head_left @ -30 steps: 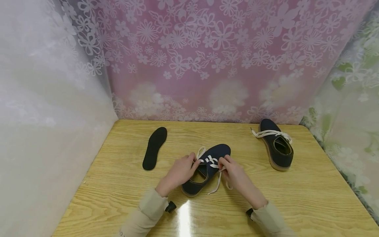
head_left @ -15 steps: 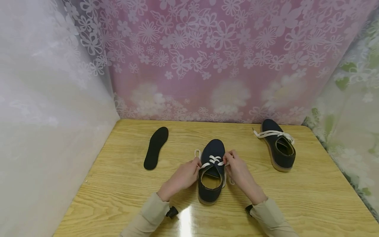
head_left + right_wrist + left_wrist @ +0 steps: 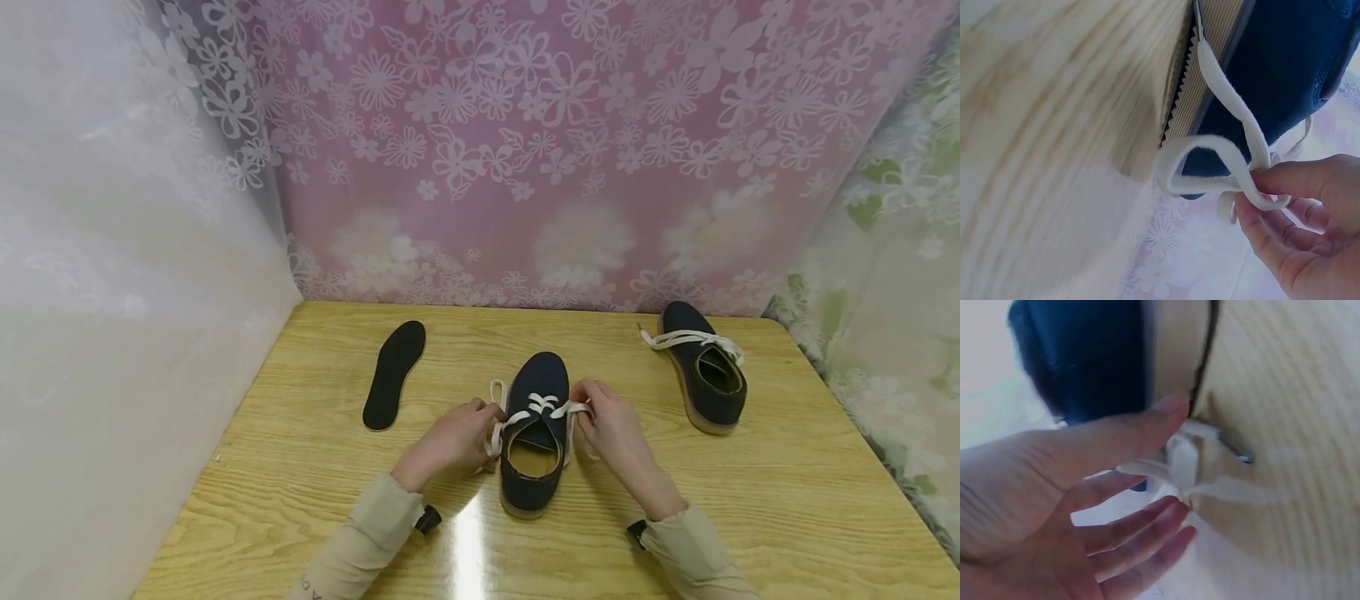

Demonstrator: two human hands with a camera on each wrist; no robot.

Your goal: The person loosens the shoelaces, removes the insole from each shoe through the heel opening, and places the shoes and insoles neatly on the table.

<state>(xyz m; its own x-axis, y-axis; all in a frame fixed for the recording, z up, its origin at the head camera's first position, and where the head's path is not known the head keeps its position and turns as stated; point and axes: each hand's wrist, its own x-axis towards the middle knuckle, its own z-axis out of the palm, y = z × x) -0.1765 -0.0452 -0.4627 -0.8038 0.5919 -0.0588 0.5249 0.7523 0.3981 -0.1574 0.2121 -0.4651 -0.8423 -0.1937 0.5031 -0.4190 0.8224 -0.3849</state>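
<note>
A navy shoe (image 3: 547, 375) with white lacing stands on the table, its toe pointing away from me. At its left side, my left hand (image 3: 456, 437) holds the left part of the shoelace (image 3: 1183, 464) loosely between thumb and fingers. A tipped lace end (image 3: 1235, 447) shows beyond the thumb in the left wrist view. On the other side, my right hand (image 3: 617, 427) pinches the right part of the lace between thumb and forefinger. From that pinch a white loop (image 3: 1207, 142) bulges out, and another stretch of lace runs along the sole.
A black insole (image 3: 393, 375) lies flat at the left of the wooden table (image 3: 300, 500). The matching navy shoe (image 3: 701, 375) stands at the back right with its laces loose. A pink floral curtain (image 3: 465, 167) hangs behind the table.
The shoe first turned from slanting right to pointing straight away. Since then my right hand has moved slightly outward with its lace, and the left part of the lace has come to hang by my left hand.
</note>
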